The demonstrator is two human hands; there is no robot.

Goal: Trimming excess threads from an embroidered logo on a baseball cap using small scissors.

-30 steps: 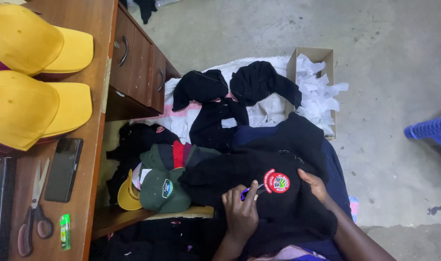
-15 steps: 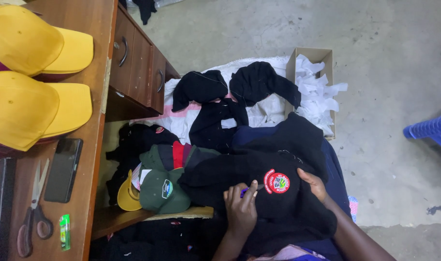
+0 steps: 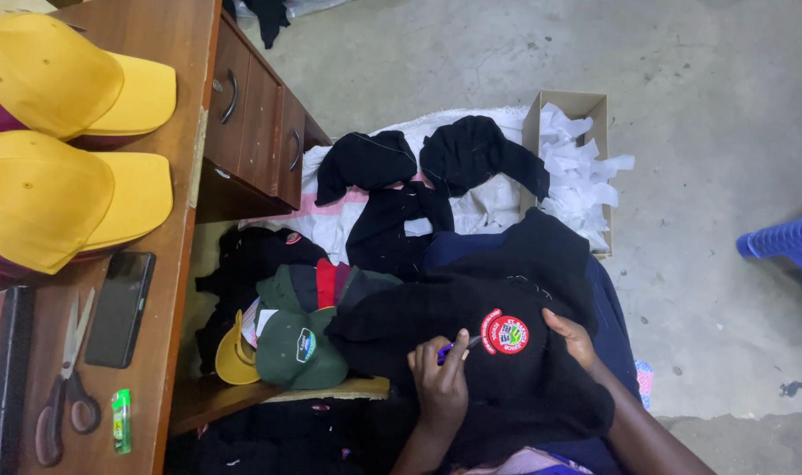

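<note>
A black garment (image 3: 506,369) lies across my lap, with a round red embroidered badge (image 3: 504,332) on it. My left hand (image 3: 441,383) holds a small purple-handled cutter (image 3: 454,347) whose tip points at the badge's left edge. My right hand (image 3: 572,336) presses flat on the cloth just right of the badge, holding it down. More black garment pieces (image 3: 419,185) lie on a white cloth beyond my knees.
A green cap (image 3: 297,347) and a yellow cap brim (image 3: 234,359) sit on a low shelf to the left. The wooden desk (image 3: 172,220) carries two yellow caps (image 3: 67,141), a phone (image 3: 120,308), scissors (image 3: 65,387) and a green lighter (image 3: 120,420). A cardboard box (image 3: 568,114) holds white scraps. A blue plastic item (image 3: 788,242) stands right.
</note>
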